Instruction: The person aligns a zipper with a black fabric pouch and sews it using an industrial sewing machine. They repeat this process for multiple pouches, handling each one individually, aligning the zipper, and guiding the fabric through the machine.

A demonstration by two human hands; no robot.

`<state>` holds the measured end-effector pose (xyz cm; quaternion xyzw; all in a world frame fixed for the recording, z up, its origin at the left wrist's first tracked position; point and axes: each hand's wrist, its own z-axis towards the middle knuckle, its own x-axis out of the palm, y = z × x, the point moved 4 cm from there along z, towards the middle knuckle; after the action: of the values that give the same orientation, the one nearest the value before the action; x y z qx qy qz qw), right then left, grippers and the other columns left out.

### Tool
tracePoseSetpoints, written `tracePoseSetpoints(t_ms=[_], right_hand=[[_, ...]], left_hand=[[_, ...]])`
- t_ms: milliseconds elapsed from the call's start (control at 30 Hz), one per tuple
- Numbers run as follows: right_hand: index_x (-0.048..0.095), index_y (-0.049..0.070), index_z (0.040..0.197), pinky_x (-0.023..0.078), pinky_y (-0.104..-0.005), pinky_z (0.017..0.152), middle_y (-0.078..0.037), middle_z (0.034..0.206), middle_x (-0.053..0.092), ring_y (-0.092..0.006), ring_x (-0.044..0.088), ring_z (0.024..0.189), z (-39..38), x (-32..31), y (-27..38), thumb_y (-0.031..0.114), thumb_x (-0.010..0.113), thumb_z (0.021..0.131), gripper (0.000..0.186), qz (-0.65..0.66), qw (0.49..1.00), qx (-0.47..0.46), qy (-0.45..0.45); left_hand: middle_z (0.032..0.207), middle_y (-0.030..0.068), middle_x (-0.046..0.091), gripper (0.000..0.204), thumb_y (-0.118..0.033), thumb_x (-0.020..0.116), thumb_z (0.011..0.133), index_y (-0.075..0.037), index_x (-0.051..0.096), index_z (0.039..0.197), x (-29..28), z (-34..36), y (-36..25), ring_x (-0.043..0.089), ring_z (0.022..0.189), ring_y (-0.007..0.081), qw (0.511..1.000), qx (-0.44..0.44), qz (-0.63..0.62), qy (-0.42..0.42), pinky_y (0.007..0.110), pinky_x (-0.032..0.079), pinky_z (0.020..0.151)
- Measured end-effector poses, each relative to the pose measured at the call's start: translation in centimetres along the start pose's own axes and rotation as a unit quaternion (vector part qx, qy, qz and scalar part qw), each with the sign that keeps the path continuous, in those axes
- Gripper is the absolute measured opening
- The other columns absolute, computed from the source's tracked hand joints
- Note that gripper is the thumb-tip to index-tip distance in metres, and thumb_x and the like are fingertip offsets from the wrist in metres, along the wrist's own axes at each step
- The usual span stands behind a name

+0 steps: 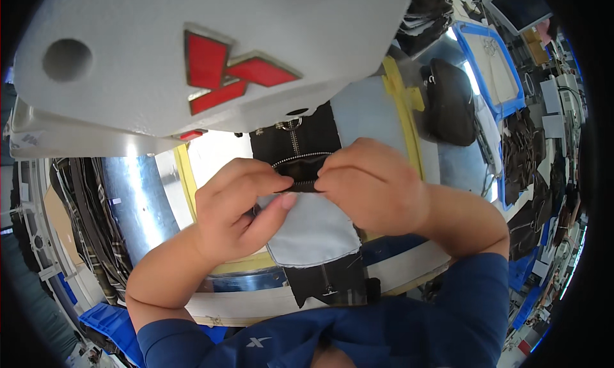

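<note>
A black fabric panel (323, 126) with an opening edged by zipper teeth (297, 157) lies in front of me, below the sewing machine head (141, 80). My left hand (233, 208) pinches the near zipper edge at its left, thumb below and fingers above. At the right end of the same edge, my right hand (374, 185) is closed on the fabric with its fingertips. Between the hands the opening gapes and shows dark cloth inside. A light grey lining (313, 230) hangs toward me from that edge, over more black fabric (323, 280) bearing a zipper pull.
Yellow tape strips (403, 112) border the work surface. A black pouch-like piece (451, 102) lies at the right, beside a blue-framed tray (489, 67). Dark striped garments (89, 221) drape at the left, above a blue bin (115, 326). Dark cloth pieces (521, 157) are heaped far right.
</note>
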<state>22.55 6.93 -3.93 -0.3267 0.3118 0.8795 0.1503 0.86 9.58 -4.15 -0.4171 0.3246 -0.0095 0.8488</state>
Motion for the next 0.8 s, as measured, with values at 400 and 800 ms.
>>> tracePoseSetpoints(t_ms=[400, 800], right_hand=[[0.072, 0.006, 0.101, 0.058, -0.0408, 0.072, -0.008, 0.096, 0.068, -0.0290, 0.069, 0.081, 1.1, 0.3, -0.7, 0.007, 0.081, 0.085, 0.019, 0.036, 0.998, 0.046, -0.001], [0.072, 0.005, 0.101, 0.058, -0.0392, 0.074, -0.009, 0.097, 0.067, -0.0277, 0.069, 0.083, 0.5, 0.5, -0.4, 0.004, 0.072, 0.079, 0.023, 0.000, 1.000, 0.020, 0.000]], left_hand=[[0.095, 0.0145, 0.074, 0.018, 0.001, 0.085, 0.087, 0.001, 0.078, 0.103, 0.3, 0.0, 0.9, 0.071, 0.080, 0.0252, 0.999, -0.037, -0.005, -0.031, 0.032, 0.056, 0.069], [0.096, 0.0151, 0.075, 0.017, 0.004, 0.079, 0.085, 0.003, 0.076, 0.101, 0.6, -0.1, 0.6, 0.071, 0.084, 0.0257, 0.998, -0.060, -0.011, 0.002, 0.033, 0.055, 0.074]])
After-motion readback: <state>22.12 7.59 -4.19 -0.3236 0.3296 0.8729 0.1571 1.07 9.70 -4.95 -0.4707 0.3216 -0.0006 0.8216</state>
